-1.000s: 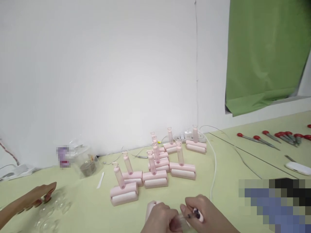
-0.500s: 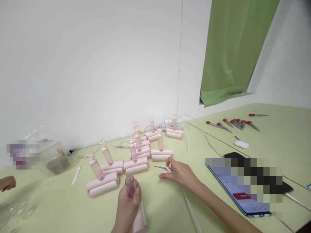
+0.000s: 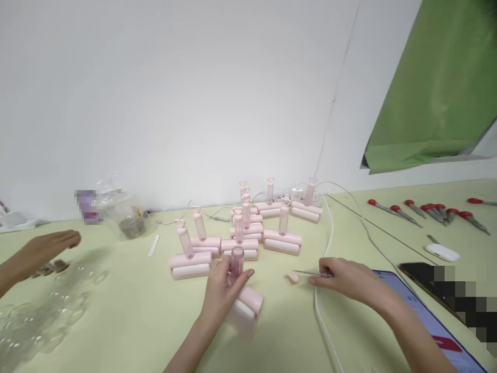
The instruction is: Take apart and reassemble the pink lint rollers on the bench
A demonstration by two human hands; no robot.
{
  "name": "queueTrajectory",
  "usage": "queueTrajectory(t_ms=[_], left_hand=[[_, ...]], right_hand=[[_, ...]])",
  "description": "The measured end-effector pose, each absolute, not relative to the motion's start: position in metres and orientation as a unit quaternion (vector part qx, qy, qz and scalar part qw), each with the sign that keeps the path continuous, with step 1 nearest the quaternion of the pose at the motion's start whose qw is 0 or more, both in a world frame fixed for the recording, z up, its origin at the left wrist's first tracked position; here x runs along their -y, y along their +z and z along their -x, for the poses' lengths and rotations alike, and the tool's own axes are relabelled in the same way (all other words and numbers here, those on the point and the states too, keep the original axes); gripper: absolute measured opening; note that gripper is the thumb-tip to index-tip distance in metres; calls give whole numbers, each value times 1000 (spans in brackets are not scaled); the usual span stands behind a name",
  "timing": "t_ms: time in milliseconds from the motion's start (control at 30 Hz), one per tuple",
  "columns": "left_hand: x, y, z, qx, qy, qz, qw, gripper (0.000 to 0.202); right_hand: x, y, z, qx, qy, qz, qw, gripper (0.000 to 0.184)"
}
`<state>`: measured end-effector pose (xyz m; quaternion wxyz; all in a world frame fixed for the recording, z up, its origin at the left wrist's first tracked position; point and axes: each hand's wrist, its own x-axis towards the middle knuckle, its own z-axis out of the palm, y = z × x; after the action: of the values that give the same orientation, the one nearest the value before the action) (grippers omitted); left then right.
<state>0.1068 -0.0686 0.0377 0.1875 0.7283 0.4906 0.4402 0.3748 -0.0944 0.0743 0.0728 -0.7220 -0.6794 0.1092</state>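
Note:
My left hand (image 3: 220,290) is closed around the clear pink handle of a lint roller (image 3: 252,300), whose pink and white head points toward me. The handle's open round end faces up. Between finger and thumb, my right hand (image 3: 344,274) grips a thin pointed metal tool (image 3: 308,272) that looks like tweezers. Its tip points left, just above a small pink cap (image 3: 294,278) lying on the table. Behind my hands stand several pink lint rollers (image 3: 191,265) with upright handles and heart-shaped tops.
At left is another person's hand (image 3: 50,251) near clear round plastic pieces (image 3: 50,311) and a transparent tub (image 3: 130,223). A white cable (image 3: 320,311) runs by my right hand. Phones (image 3: 415,311), a white case (image 3: 442,252) and several red-ended tools (image 3: 404,213) lie at right.
The view has swung left. The small pink cap has left my right fingers and lies on the table; the metal tool stays in hand. My left hand's roller has turned, showing its head.

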Motion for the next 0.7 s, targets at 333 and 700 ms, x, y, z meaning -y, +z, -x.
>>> queueTrajectory(t_ms=[333,700], left_hand=[[97,40,-136,-422,351,-799,244,18],[69,16,-77,-425,279,-738,444,64]], right_hand=[[113,68,-286,695,330,543,335,33],[97,64,-311,605,353,494,516,27]])
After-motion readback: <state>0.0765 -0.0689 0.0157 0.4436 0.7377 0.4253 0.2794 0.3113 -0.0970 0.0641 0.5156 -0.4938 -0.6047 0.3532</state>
